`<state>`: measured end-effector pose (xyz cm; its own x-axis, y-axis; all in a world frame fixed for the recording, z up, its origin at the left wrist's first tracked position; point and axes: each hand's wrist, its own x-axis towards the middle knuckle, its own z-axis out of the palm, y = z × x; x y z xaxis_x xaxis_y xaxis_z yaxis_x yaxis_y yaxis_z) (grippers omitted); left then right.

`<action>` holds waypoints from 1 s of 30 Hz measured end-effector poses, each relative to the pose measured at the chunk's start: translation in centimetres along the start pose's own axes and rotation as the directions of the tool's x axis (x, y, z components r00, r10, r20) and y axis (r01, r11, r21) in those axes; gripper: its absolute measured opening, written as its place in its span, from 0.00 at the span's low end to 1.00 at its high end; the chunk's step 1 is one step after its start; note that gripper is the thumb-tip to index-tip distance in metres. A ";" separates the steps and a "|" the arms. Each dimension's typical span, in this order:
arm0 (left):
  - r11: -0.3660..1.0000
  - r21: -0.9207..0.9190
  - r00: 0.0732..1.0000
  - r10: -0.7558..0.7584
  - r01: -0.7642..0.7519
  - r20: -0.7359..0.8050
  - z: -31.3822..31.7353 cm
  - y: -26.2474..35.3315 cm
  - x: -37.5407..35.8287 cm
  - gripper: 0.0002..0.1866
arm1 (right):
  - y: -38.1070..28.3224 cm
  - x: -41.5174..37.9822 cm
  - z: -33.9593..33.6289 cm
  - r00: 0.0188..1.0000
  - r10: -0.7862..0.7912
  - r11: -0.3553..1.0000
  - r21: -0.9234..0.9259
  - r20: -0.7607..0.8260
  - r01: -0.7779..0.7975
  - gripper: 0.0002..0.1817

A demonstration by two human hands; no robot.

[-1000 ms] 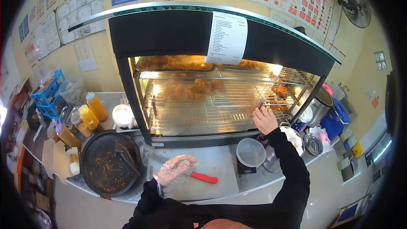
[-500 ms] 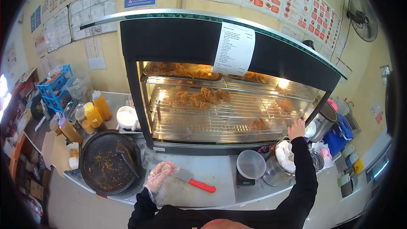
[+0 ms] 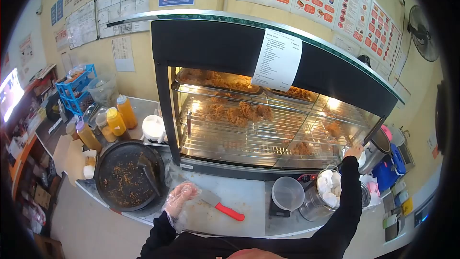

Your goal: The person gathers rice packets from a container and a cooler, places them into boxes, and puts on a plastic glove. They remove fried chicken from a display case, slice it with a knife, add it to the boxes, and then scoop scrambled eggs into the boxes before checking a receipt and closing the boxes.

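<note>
My left hand (image 3: pixel 181 197), in a clear plastic glove, hovers over the left part of a white cutting board (image 3: pixel 249 189). Its fingers are loosely curled together, and nothing shows in them. Just right of it lies a knife (image 3: pixel 229 211) with a red handle, its blade towards the hand. My bare right hand (image 3: pixel 354 151) is stretched out to the right end of a heated display cabinet (image 3: pixel 211 43). Its fingers are closed at the edge of the cabinet's sliding glass door (image 3: pixel 330 132). Pieces of fried chicken (image 3: pixel 237 115) lie on the wire rack behind the glass.
A round black tray (image 3: pixel 120 182) with crumbs and tongs (image 3: pixel 149 175) stands left, near sauce bottles (image 3: pixel 115 121). A clear plastic tub (image 3: pixel 288 194) and a steel pot (image 3: pixel 314 211) with white wrapped bundles stand below my right arm. A receipt (image 3: pixel 278 60) hangs on the cabinet.
My view has turned slightly, shifting the scene rightward. My right hand has moved a little right along the cabinet, and a slanting glass edge shows more plainly. My left hand stays by the knife.
</note>
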<state>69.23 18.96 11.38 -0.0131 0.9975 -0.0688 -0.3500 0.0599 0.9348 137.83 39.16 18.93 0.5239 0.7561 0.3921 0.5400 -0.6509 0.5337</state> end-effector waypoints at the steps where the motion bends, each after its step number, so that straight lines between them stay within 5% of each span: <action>1: 1.000 -0.003 1.000 -0.002 0.002 -0.016 0.2 0.0 0.0 0.19 | -0.7 -1.5 -2.9 0.998 -0.023 0.996 0.082 -0.065 0.028 0.20; 2: 1.000 -0.020 1.000 0.006 -0.007 -0.009 0.4 -0.2 0.3 0.17 | -1.7 -3.6 -5.9 0.991 -0.038 0.985 0.161 -0.132 0.059 0.16; 3: 0.999 -0.037 1.000 0.008 -0.008 -0.002 0.6 -0.9 0.3 0.15 | -2.1 -8.4 -12.7 0.986 -0.164 0.904 0.396 -0.028 0.161 0.13; 4: 0.999 -0.052 1.000 0.007 -0.006 0.007 0.8 -1.6 0.4 0.13 | -3.3 -11.7 -14.2 0.871 -0.348 0.720 0.496 -0.346 0.485 0.12; 5: 0.999 -0.053 0.998 0.002 0.001 0.057 1.1 -2.7 0.9 0.11 | -3.6 -17.3 -21.2 0.782 -0.535 0.547 0.573 -0.320 0.610 0.13; 6: 0.999 -0.051 0.994 -0.009 0.015 0.106 1.6 -4.0 1.5 0.09 | -4.9 -21.7 -23.7 0.708 -0.633 0.159 0.843 -0.312 0.513 0.13; 7: 0.998 -0.049 0.987 -0.019 0.027 0.157 2.1 -5.1 1.7 0.08 | -7.6 -25.5 -23.4 0.586 -0.663 -0.210 0.867 -0.466 0.452 0.15; 9: 0.996 -0.018 0.972 -0.076 0.082 0.223 4.4 -5.5 1.4 0.08 | -11.6 -32.4 -24.4 0.404 -0.752 -0.439 0.853 -0.521 0.282 0.18; 14: 0.967 -0.109 0.940 -0.195 0.232 0.279 3.7 -5.1 1.6 0.10 | -19.3 -36.9 -23.3 0.305 -0.760 -0.561 0.817 -0.573 0.136 0.10; 16: 0.899 -0.248 0.905 -0.273 0.361 0.327 1.4 -6.9 2.3 0.15 | -20.2 -38.5 -24.2 0.378 -0.652 -0.579 0.754 -0.657 0.311 0.07; 17: 0.824 -0.364 0.873 -0.284 0.434 0.397 1.0 -7.0 2.5 0.18 | -20.7 -38.9 -24.6 0.402 -0.589 -0.574 0.713 -0.701 0.402 0.05; 18: 0.727 -0.465 0.838 -0.285 0.505 0.465 1.4 -5.6 2.1 0.21 | -22.6 -39.0 -24.0 0.434 -0.359 -0.549 0.563 -0.826 0.618 0.03; 19: 0.610 -0.550 0.803 -0.276 0.571 0.528 1.5 -4.6 1.5 0.24 | -24.2 -38.5 -23.2 0.476 -0.344 -0.506 0.587 -0.809 0.631 0.03; 22: 0.782 -0.445 0.838 -0.174 0.436 0.517 -1.5 -3.7 -1.6 0.30 | -26.9 -37.6 -21.8 0.635 -0.314 -0.390 0.706 -0.706 0.591 0.03; 23: 0.970 -0.202 0.919 -0.044 0.133 0.392 -2.4 -2.5 -2.7 0.28 | -27.0 -38.4 -21.6 0.686 -0.363 -0.402 0.770 -0.631 0.496 0.03; 24: 0.978 0.100 0.938 0.144 -0.184 0.314 -2.9 -0.4 -3.8 0.27 | -26.8 -39.2 -21.9 0.726 -0.404 -0.409 0.820 -0.557 0.401 0.03; 25: 0.804 0.404 0.894 0.341 -0.438 0.291 -3.6 0.8 -4.3 0.25 | -26.6 -40.2 -22.0 0.755 -0.451 -0.410 0.862 -0.475 0.298 0.03; 26: 0.810 0.443 0.923 0.323 -0.385 0.211 -4.6 0.5 -4.0 0.22 | -26.4 -41.0 -21.8 0.661 -0.596 -0.407 0.881 -0.456 0.241 0.02; 28: 0.820 0.512 0.961 0.274 -0.255 0.039 -6.6 -2.0 -2.8 0.17 | -26.2 -44.0 -23.4 0.583 -0.584 -0.673 0.738 -0.565 0.042 0.02; 30: 0.880 0.408 0.969 0.239 -0.245 0.065 -7.5 -6.1 -0.3 0.14 | -26.7 -46.3 -24.5 0.537 -0.607 -0.753 0.640 -0.586 -0.152 0.05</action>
<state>64.39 18.05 3.07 -0.0357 0.9831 0.1796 0.0774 -0.1765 0.9813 82.98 23.20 4.90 -0.4328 0.8407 0.3256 -0.0644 0.3314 -0.9413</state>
